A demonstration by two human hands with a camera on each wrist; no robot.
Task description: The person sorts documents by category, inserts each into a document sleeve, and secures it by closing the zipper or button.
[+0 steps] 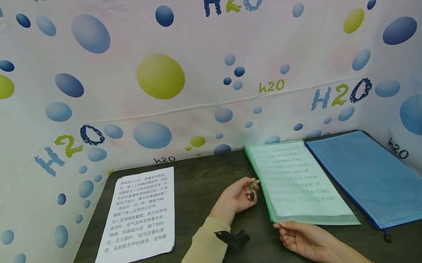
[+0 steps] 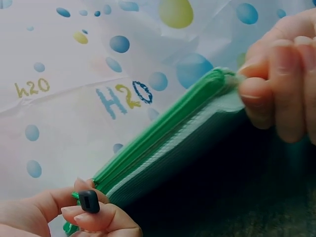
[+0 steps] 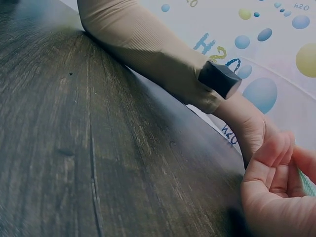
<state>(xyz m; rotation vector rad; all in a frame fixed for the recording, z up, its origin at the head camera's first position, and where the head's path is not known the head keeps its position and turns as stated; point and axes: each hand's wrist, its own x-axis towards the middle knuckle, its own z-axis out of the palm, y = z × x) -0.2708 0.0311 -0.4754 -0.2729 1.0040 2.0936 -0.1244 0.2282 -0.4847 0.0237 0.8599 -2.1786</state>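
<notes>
While the green zip pouch [image 1: 300, 184] lies flat on the dark table [image 1: 209, 173], right of centre with a printed sheet visible through its mesh, I see both hands on it. Left hand [image 1: 235, 197] pinches the zipper pull [image 1: 252, 189] between thumb and fingertips at the pouch's long left edge, about midway along. Left wrist view confirms: small dark tab [image 2: 89, 201] clamped in the fingers, green zipper track [image 2: 163, 133] running up and away from it. Right hand [image 1: 305, 241] is at the pouch's near left corner, fingertips pinching that corner; same grip shows at the far end of the track in the left wrist view [image 2: 281, 74]. Right wrist view only gives me curled fingers [image 3: 276, 173] and a sliver of pouch edge. Blue zip pouch [image 1: 380, 178] lies just beside the green one on its right, edges touching or nearly so, can't tell which. Printed paper sheet [image 1: 137, 216] sits well apart on the table's left side. Bubble-print backdrop [image 1: 160, 75] wraps three sides.
</notes>
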